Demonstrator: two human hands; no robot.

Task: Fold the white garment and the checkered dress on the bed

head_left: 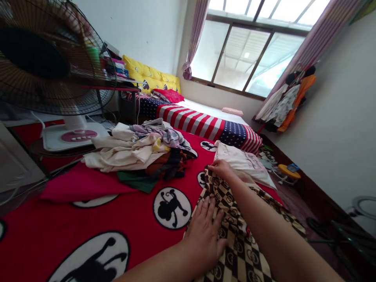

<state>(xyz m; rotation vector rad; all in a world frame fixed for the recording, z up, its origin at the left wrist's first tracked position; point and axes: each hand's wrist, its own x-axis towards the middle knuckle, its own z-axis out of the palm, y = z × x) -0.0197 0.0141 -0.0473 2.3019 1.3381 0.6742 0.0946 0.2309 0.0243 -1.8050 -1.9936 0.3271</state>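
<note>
A brown and black checkered garment [232, 223] lies on the red bedspread [135, 215], which carries black figures in white ovals. My left hand [204, 233] rests flat on the garment's left side, its fingers spread. Farther up, my right hand [221, 169] pinches the garment's top left corner between its fingers. Just beyond that hand lies a white shirt [246, 160], spread out with a pink print. To the left is a heap of clothes [141, 147] in cream, lilac, brown and dark green.
A large fan [78, 135] stands at the left near a small shelf [117, 88]. Behind is another bed with a stars-and-stripes cover [190, 121]. Clothes [289, 102] hang on the right wall, above a small yellow stool [289, 171] on the floor.
</note>
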